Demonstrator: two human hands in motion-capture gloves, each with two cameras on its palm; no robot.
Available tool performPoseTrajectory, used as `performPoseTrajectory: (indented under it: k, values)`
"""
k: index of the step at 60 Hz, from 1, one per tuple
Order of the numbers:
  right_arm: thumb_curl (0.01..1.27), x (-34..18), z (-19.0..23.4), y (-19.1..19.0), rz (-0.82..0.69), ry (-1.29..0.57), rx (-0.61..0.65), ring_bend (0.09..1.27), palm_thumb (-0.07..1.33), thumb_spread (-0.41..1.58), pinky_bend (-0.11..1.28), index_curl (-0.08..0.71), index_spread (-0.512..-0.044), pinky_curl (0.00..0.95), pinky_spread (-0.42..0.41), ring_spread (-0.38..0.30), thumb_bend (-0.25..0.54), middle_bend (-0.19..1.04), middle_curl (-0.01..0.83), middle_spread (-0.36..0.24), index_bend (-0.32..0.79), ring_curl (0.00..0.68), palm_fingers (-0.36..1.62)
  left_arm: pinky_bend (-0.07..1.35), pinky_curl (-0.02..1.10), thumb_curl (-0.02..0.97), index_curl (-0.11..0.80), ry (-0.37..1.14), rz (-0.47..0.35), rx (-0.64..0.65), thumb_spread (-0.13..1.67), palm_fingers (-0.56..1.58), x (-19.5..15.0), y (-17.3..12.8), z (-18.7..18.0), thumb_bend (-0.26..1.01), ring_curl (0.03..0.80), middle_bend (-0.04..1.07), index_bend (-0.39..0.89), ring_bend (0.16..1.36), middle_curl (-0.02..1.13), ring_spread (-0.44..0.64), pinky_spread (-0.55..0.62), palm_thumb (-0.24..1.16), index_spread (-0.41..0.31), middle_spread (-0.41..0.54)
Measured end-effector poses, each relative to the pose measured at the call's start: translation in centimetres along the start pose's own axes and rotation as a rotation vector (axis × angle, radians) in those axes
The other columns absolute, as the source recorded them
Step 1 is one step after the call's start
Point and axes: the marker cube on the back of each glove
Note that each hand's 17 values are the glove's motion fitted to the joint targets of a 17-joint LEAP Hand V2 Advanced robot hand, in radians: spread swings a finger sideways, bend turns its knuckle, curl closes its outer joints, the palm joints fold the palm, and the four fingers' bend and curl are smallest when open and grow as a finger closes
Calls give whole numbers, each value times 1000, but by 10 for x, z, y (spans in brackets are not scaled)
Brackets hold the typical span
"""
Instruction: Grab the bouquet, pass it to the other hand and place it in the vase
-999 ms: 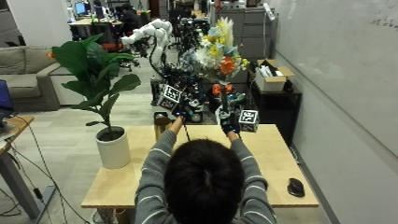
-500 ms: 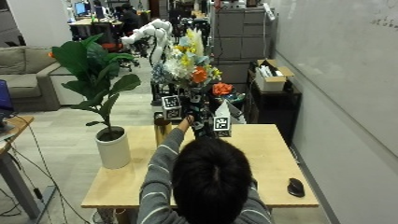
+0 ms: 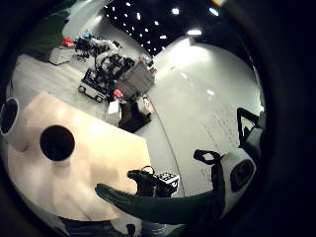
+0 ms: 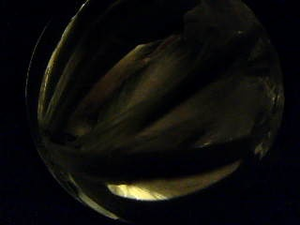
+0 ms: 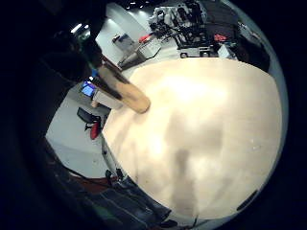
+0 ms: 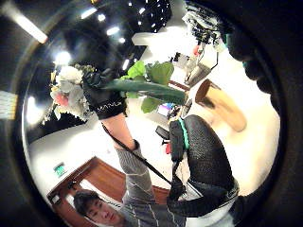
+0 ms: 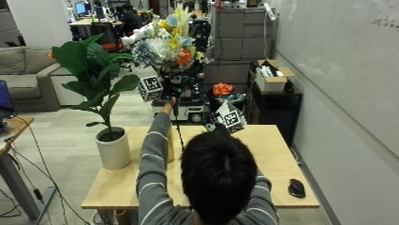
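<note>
1. No brand, label or writing can be read on the things here.
2. The right hand (image 7: 219, 123) hangs low over the surface (image 7: 274, 159), away from the stems; whether its fingers are spread or curled I cannot tell.
3. A mouse (image 7: 297, 188) lies on the surface, to the right of the right hand and nearer the person.
4. The vase (image 7: 169, 143), a tan tube, stands upright on the surface below the left hand (image 7: 167, 101).
5. A potted plant (image 7: 103, 93) in a white pot stands left of the vase.
6. The left hand is raised high with its fingers curled round the stems of the bouquet (image 7: 167, 43), held upright above it: white, blue, yellow and orange blooms, green stems.
</note>
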Motion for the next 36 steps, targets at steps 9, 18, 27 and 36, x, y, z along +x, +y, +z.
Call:
performPoseTrajectory:
  k: [9,18,27,36]
  values:
    - [483,-4,-24,14,-49,-74,-7,550,612,1196,458,375,-229,375,84,-95,-22,307,447,-50,116,397,713,615,458,518,552,-68,69,91,1102,1450,-13,-39,-21,-13,482,790,694,856,574,-360,-421,703,-379,-326]
    - [453,4,-31,12,-138,-127,-24,513,613,1200,413,341,-232,357,130,-89,-18,273,432,-47,118,384,729,621,458,528,558,-95,45,106,1107,1445,-38,-50,-27,-14,484,798,695,857,570,-361,-420,702,-380,-325]
    - [433,22,-33,10,-121,-81,-17,481,616,1201,357,326,-231,344,146,-83,-18,252,427,-46,126,379,746,622,457,536,563,43,170,118,1110,1443,-35,-49,-26,-15,485,803,696,859,567,-361,-419,700,-380,-324]
    - [421,36,-33,7,-122,-55,-11,457,623,1203,319,315,-230,338,164,-89,-16,234,424,-46,128,378,761,620,458,543,566,-195,63,170,1111,1441,-64,-40,-39,-15,485,807,696,860,564,-361,-420,696,-380,-324]
